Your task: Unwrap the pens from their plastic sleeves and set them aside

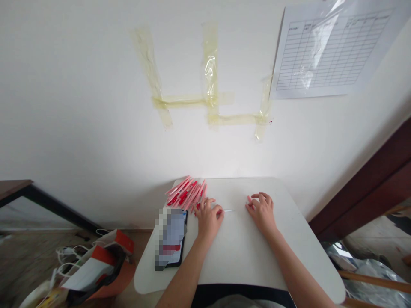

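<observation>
A phone (177,258) lies near left on the white table (244,256); the left hand (208,215) pinches a thin pale rod (229,210); the right hand (261,210), well apart, grasps a pink piece (249,199); these parts are separate, so work on them looks midway; pens (186,193) lie heaped beyond the left hand, finished or waiting, I cannot tell; behind, a wall (96,107) bears yellowish tape (210,72) and a sheet (330,55).

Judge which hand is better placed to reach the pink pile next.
Probably the left hand: it is beside the pile, though it pinches a thin white stick. The right hand sits farther away, a pink piece at its fingertips.
</observation>
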`<state>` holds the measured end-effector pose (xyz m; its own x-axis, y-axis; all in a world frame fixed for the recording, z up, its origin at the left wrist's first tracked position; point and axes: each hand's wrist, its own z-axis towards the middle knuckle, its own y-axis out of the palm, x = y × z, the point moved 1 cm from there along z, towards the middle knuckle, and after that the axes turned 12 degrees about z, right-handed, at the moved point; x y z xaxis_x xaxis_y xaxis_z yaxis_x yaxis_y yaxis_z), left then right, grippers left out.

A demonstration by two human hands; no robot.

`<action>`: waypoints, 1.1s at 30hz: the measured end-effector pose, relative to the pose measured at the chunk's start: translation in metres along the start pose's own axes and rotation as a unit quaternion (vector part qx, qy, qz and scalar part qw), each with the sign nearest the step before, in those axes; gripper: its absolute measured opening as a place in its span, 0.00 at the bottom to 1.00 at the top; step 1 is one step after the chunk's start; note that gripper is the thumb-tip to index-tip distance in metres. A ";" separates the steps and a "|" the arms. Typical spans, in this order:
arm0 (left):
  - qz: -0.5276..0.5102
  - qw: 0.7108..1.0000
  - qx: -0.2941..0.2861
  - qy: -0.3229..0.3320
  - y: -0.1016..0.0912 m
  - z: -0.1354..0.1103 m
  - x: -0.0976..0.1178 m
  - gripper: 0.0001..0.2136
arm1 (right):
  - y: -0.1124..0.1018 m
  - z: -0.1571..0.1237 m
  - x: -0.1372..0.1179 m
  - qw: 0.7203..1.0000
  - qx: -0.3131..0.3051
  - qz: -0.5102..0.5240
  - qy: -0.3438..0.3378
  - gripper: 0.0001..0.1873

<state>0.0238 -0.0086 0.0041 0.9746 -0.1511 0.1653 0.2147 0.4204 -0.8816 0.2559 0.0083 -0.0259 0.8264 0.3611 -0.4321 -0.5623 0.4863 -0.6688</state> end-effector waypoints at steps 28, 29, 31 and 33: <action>-0.027 1.000 0.004 0.013 -0.001 0.000 0.000 0.03 | -0.003 -0.005 -0.005 0.996 -0.004 0.068 -0.050 0.06; -0.031 0.999 0.004 0.019 -0.001 0.000 0.001 0.03 | -0.003 -0.005 -0.007 0.995 -0.016 0.075 -0.057 0.06; -0.036 0.999 0.004 0.032 -0.001 0.000 0.002 0.03 | -0.003 -0.006 -0.010 0.993 -0.042 0.085 -0.069 0.07; -0.038 0.998 0.005 0.044 -0.002 -0.001 0.003 0.04 | -0.004 -0.006 -0.012 0.991 -0.063 0.091 -0.078 0.07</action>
<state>0.0259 -0.0104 0.0060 0.9461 -0.2607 0.1920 0.2892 0.4137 -0.8633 0.2482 -0.0025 -0.0220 0.6919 0.5565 -0.4600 -0.6843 0.3022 -0.6636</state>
